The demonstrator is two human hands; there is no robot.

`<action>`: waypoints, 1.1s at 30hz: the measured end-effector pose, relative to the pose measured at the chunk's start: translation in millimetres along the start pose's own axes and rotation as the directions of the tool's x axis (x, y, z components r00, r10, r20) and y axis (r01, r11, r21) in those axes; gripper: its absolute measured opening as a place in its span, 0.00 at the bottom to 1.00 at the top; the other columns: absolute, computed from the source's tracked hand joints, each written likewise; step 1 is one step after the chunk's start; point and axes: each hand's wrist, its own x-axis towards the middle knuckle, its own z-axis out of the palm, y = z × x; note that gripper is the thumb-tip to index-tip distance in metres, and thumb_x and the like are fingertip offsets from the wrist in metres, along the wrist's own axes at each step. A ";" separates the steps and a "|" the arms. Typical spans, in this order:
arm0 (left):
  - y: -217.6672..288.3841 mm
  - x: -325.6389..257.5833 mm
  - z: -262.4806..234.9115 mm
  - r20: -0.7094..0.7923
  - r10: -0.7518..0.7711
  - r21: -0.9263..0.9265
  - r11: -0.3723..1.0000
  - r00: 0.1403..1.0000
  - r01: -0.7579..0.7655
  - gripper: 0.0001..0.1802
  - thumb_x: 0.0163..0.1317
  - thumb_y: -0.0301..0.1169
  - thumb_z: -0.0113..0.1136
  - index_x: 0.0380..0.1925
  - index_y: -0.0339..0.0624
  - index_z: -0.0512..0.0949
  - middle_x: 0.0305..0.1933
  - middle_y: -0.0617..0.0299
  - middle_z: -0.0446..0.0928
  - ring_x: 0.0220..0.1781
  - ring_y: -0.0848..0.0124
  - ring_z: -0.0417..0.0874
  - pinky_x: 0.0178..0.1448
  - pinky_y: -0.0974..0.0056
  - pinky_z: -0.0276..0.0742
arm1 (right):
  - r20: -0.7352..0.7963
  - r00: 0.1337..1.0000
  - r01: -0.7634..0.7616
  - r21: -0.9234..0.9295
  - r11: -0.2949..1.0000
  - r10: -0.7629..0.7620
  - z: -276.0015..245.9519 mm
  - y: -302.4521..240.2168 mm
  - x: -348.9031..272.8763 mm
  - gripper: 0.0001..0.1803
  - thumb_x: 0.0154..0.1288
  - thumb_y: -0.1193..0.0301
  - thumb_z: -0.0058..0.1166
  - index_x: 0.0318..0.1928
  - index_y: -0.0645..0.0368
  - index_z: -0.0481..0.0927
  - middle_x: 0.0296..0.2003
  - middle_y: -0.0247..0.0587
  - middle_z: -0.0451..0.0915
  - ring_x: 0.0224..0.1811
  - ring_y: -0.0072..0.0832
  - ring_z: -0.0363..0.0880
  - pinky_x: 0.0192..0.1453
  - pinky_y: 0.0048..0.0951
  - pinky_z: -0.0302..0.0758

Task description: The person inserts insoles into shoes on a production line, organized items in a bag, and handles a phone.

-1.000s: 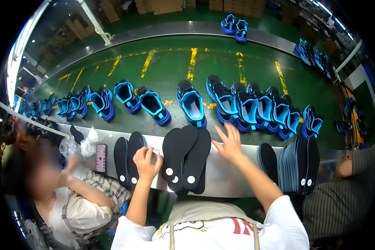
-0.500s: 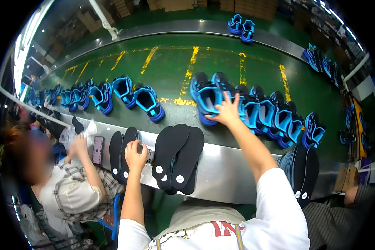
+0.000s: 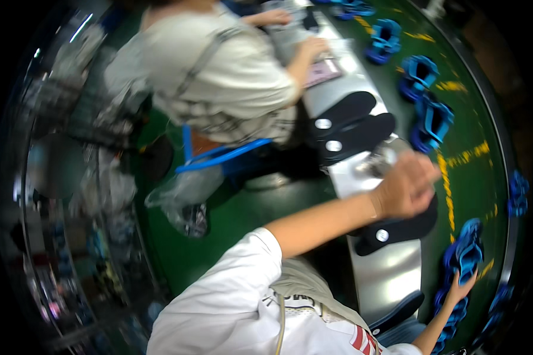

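Note:
My left hand hovers over a pile of black insoles on the metal ledge, its fingers curled in and somewhat blurred. Whether something small is inside them is hidden. Beside it on the ledge stands a small silvery object, too smeared to name. At the lower right, my right hand grips the near end of a black and blue sports shoe, thumb and fingers at its opening. More blue shoes sit close by, partly behind my right forearm.
A co-worker sits along the ledge on a blue-framed chair, hands near a pink phone. Two insole stacks lie on the metal ledge. Several shoes line the green belt.
The view has swung left, bringing the co-worker and chair nearer the middle. My left hand has lifted off the small silvery object. My right hand, spread before, has closed on a shoe.

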 end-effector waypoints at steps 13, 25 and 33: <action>42.1 -539.8 -378.3 0.002 -0.989 0.324 -0.139 -0.148 0.936 0.12 0.50 0.32 0.50 0.33 0.40 0.76 0.34 0.49 0.77 0.37 0.55 0.78 0.40 0.57 0.73 | 0.913 -0.019 0.054 0.408 0.911 -0.408 30.8 -427.4 -282.9 0.19 0.52 0.67 0.57 0.45 0.59 0.74 0.38 0.49 0.76 0.40 0.38 0.76 0.44 0.31 0.72; 95.0 -735.0 -691.7 -0.716 -0.381 -0.555 -0.197 -0.585 0.808 0.14 0.56 0.39 0.52 0.32 0.38 0.76 0.22 0.58 0.78 0.23 0.72 0.77 0.31 0.67 0.73 | 0.482 -0.573 0.356 0.875 0.328 -0.663 213.1 -714.9 -469.2 0.13 0.58 0.67 0.46 0.40 0.61 0.75 0.40 0.52 0.75 0.45 0.47 0.71 0.50 0.39 0.68; -46.8 -854.2 -668.1 -0.507 -0.522 -0.761 -0.104 -0.686 0.641 0.23 0.56 0.48 0.53 0.29 0.36 0.80 0.34 0.62 0.78 0.39 0.76 0.73 0.46 0.71 0.64 | 0.319 -0.662 0.522 0.845 -0.112 -0.678 515.8 -922.2 -750.8 0.25 0.57 0.72 0.40 0.57 0.61 0.60 0.48 0.55 0.70 0.51 0.47 0.68 0.58 0.41 0.62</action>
